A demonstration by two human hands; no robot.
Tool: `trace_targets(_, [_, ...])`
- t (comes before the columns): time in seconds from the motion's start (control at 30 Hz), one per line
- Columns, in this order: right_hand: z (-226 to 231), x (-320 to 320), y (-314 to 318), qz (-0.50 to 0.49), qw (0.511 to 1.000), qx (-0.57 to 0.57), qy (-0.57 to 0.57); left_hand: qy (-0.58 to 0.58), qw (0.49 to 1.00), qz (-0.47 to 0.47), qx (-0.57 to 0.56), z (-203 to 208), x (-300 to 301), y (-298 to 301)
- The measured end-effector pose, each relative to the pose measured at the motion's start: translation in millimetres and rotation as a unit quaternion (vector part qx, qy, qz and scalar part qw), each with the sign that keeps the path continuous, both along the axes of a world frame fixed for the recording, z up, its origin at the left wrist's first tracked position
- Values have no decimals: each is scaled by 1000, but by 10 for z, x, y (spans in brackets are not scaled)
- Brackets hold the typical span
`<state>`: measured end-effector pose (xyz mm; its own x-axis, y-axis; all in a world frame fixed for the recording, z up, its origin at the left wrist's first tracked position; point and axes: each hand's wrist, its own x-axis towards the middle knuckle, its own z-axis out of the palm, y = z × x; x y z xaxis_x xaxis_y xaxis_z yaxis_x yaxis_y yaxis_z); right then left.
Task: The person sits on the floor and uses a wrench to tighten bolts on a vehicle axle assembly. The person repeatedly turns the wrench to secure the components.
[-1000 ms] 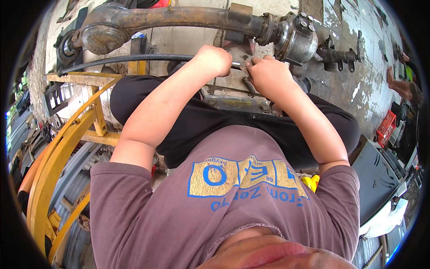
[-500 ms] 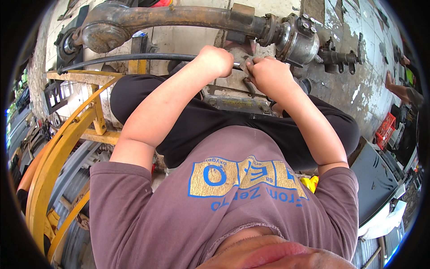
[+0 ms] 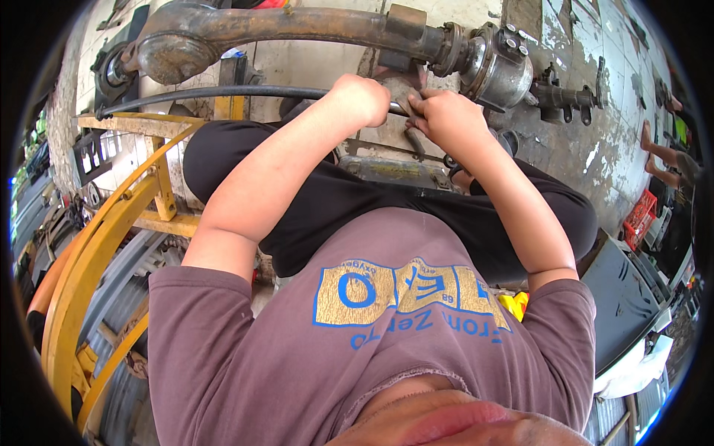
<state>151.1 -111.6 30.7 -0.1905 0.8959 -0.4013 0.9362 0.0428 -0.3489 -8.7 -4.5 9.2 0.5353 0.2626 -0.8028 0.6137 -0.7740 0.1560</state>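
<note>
A long dark rod (image 3: 223, 94) lies across in front of me, bending toward the left in this wide view. My left hand (image 3: 362, 102) is closed around it near its right part, where bare shiny metal shows just past my fist. Close by on the right, my right hand (image 3: 451, 123) pinches a small thin brownish piece (image 3: 407, 105), like a scrap of sandpaper, against the rod's right end. My fingers partly hide that piece and the rod's tip.
A rusty vehicle axle housing (image 3: 297, 28) with a grey metal drum (image 3: 494, 67) lies beyond the rod. Right of it sits a dark metal part (image 3: 569, 97). A yellow metal frame (image 3: 104, 223) stands at my left, and a red crate (image 3: 639, 219) at the right. Another person's feet (image 3: 651, 149) show far right.
My right hand has shifted slightly to the right along the rod, its fingers a little more extended. My left hand stays around the rod. At the far right, more of the other person's feet shows.
</note>
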Motion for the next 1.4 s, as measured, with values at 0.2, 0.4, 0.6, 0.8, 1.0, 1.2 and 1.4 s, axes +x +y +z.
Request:
trace_targets(0.2, [-10, 7, 25, 28, 999, -36, -26, -6, 1000, -3, 5, -22, -9, -7])
trace_targets(0.4, [83, 21, 69, 65, 995, -66, -22, -37, 999, -2, 18, -38, -64, -23])
trace_targets(0.6, [41, 49, 47, 41, 998, -39, 2, -53, 998, 10, 26, -13, -68, -30])
trace_targets(0.8, [39, 68, 78, 30, 994, -97, -26, -23, 1000, 7, 0, 79, -17, 5])
trace_targets(1.0, [-40, 98, 24, 15, 998, -56, -6, -30, 1000, 8, 6, 67, -18, -9])
trace_targets(1.2, [-110, 64, -16, 12, 998, -61, -20, -26, 1000, 0, 9, 27, -13, -6])
trace_targets(1.4, [-12, 137, 62, 24, 996, -90, 1, -22, 1000, 4, 8, 31, -11, -6])
